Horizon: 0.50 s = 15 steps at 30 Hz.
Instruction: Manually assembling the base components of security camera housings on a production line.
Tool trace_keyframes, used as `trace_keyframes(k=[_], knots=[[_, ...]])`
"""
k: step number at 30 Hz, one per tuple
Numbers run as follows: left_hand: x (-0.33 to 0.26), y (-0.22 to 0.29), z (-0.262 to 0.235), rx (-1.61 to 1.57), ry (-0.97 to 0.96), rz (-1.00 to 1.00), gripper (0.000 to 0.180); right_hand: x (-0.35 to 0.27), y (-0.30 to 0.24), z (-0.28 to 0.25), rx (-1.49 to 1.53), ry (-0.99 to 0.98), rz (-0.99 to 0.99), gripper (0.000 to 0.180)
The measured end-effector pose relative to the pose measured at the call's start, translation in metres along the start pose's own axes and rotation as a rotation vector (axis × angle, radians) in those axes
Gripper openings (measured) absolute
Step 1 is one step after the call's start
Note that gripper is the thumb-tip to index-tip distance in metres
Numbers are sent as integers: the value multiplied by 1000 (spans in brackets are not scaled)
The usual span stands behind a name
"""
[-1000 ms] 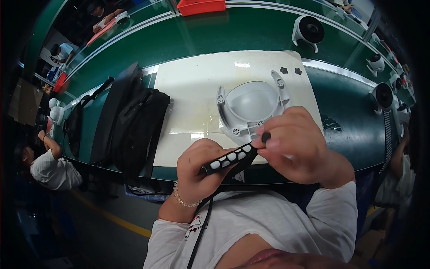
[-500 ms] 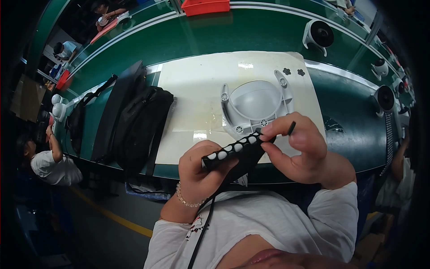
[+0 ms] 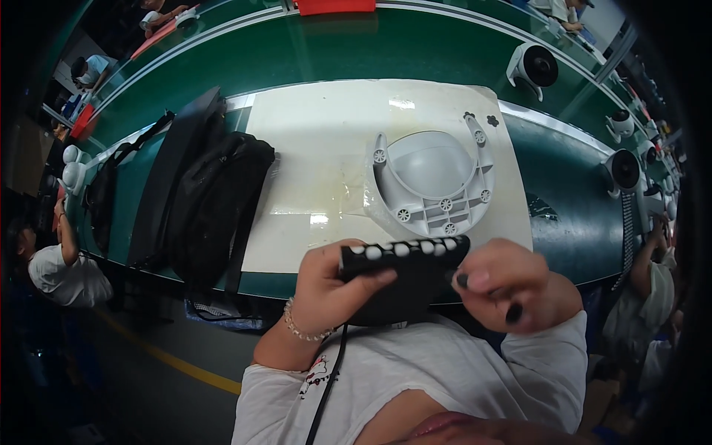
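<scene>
Left hand: the left hand (image 3: 326, 285) clamps a black sheet (image 3: 419, 278) between thumb and fingers, above the worktop's (image 3: 567, 167) near edge.
Right hand: blurred, the right hand (image 3: 508, 278) seems to pinch a small black disc (image 3: 463, 281); a second disc (image 3: 513, 313) sits against its lower fingers.
White rounds: the row of white rounds (image 3: 401, 249) along the sheet's top looks like spots already peeled; whether discs remain lower down, I cannot tell.
Pale base: the pale base (image 3: 432, 170) lies right of centre on the white mat (image 3: 311, 133), its spoked sockets without discs.
Left end: a black bag (image 3: 222, 200).
</scene>
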<state>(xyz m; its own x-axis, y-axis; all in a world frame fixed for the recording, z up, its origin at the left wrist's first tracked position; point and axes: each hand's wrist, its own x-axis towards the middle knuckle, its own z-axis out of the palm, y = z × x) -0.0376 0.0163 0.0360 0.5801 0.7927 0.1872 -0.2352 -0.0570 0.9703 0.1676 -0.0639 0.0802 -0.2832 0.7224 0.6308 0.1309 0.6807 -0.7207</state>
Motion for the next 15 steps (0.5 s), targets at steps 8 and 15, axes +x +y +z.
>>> trace_keyframes(k=[8, 15], knots=[[9, -15, 3, 393, 48, 446, 23, 18, 16, -14, -321, 220, 127, 56], [23, -30, 9, 443, -111, 370, 32, 33, 12, -12, -313, 100, 437, 54]])
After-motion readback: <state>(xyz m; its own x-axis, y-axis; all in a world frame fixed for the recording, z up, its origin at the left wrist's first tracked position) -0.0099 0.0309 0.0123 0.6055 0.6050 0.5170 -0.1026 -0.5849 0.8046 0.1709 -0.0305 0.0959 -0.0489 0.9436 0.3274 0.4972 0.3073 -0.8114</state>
